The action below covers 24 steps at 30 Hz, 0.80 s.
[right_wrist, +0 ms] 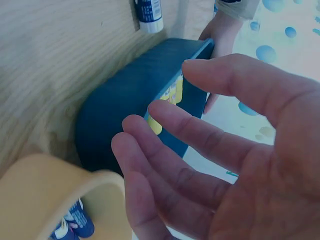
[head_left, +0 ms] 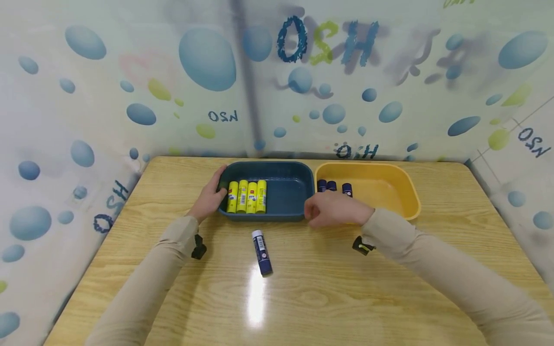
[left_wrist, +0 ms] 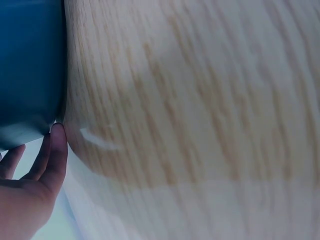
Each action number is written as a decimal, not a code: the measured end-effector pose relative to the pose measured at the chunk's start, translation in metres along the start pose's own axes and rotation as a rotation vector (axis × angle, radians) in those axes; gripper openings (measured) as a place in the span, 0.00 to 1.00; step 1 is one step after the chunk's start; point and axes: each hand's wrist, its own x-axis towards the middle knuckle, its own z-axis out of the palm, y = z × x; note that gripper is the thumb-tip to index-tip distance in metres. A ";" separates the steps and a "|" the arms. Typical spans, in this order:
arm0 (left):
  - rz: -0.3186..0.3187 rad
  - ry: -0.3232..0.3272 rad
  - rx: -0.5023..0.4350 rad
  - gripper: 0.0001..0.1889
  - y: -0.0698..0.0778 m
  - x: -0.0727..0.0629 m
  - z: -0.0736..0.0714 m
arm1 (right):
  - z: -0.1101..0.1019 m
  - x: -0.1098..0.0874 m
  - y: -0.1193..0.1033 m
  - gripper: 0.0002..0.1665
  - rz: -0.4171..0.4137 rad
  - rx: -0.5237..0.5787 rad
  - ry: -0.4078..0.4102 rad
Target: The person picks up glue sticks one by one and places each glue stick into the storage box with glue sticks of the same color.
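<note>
My left hand (head_left: 208, 198) holds the left end of a dark blue plastic box (head_left: 283, 217), its thumb over the rim and fingers along the outer wall. Several yellow glue sticks (head_left: 252, 198) stand side by side in the box's left part. My right hand (head_left: 335, 209) hovers where the blue box meets a yellow box (head_left: 411, 197); its fingers are loosely bent and hold nothing. Navy glue sticks (head_left: 347, 189) lie at the left of the yellow box, partly hidden by that hand. One navy glue stick (head_left: 262, 252) with a white end lies on the table before the blue box.
The wooden table (head_left: 311, 298) runs back to a wall (head_left: 277, 96) with blue and green drop patterns. Both boxes stand side by side near its back edge. Dark wrist cameras (head_left: 198, 247) hang below both sleeves.
</note>
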 end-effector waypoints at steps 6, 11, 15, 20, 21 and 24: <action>-0.003 0.000 0.000 0.35 0.000 0.000 0.000 | 0.009 0.003 -0.001 0.06 -0.057 0.001 0.005; 0.000 0.005 0.005 0.34 0.001 -0.001 0.001 | 0.017 0.008 -0.002 0.08 -0.061 0.009 0.005; -0.002 0.007 0.015 0.34 0.001 0.000 0.001 | 0.025 0.013 -0.004 0.10 -0.051 0.023 -0.012; -0.004 0.006 0.014 0.34 0.001 0.000 0.001 | 0.036 0.020 -0.009 0.10 -0.046 0.056 -0.027; -0.003 0.007 0.013 0.34 0.001 0.000 0.001 | 0.038 0.021 -0.010 0.10 -0.044 0.061 -0.032; 0.000 0.007 0.013 0.34 0.000 0.000 0.001 | 0.044 0.027 -0.013 0.12 -0.051 0.075 -0.048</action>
